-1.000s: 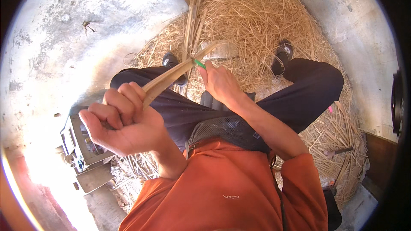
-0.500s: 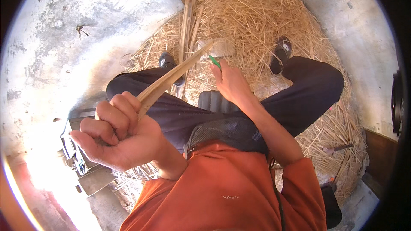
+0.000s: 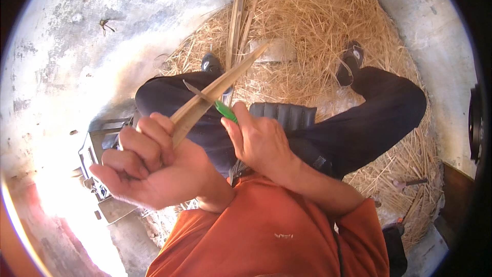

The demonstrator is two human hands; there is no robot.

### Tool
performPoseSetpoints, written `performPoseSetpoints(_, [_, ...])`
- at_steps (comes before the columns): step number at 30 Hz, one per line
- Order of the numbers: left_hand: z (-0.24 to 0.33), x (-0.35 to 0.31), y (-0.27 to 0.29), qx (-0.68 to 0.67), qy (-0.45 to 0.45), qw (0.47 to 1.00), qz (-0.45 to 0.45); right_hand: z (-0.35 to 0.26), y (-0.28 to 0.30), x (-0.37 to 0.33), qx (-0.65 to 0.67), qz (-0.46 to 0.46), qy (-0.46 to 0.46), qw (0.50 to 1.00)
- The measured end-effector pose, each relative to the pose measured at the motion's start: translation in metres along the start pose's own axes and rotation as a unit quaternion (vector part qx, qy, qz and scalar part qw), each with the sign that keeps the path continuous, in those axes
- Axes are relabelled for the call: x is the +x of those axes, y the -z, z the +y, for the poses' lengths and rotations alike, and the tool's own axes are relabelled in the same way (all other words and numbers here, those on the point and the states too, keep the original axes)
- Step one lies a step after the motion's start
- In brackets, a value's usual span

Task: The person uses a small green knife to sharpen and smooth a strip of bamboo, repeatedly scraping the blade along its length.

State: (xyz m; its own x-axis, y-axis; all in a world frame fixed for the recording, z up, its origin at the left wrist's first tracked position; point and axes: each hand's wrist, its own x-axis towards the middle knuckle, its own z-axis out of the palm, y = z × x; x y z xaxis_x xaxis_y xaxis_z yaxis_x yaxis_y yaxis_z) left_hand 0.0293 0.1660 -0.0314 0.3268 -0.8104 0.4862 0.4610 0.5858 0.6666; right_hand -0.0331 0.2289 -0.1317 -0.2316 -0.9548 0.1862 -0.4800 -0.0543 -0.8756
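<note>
Bamboo strip (image 3: 220,90) slants over lap, low end in left hand (image 3: 154,166), tip over straw (image 3: 318,15).

Head view: left hand clenched on strip. Right hand (image 3: 261,141) grips knife (image 3: 212,102), green handle, blade laid on strip. Prob light, stiff, splintery w/ sharp edges; best held near thick low end, away from blade. More strips (image 3: 237,25) lie on straw. No pkgs, labels or signs seen. Metal box (image 3: 97,149) at left.

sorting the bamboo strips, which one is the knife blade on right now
The bamboo strip in the left hand, angled up over the knee; the others lie loose on the straw.
</note>
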Motion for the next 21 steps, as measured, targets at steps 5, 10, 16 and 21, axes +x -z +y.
performPoseSetpoints(5, [0.006,0.006,0.01,0.018,-0.006,1.0,-0.001,0.0,-0.012,0.002,-0.054,0.023,0.019,0.998])
performPoseSetpoints(10, [0.007,0.001,0.003,0.022,-0.02,1.0,-0.005,0.003,-0.014,0.0,0.036,0.019,-0.005,0.999])
performPoseSetpoints(16, [0.004,-0.009,-0.005,0.002,-0.026,0.999,-0.033,-0.021,0.005,-0.007,0.039,0.027,-0.015,0.999])
performPoseSetpoints(21, [0.008,-0.011,-0.001,-0.019,0.001,0.997,-0.069,-0.006,0.0,-0.006,-0.038,0.009,-0.027,0.999])
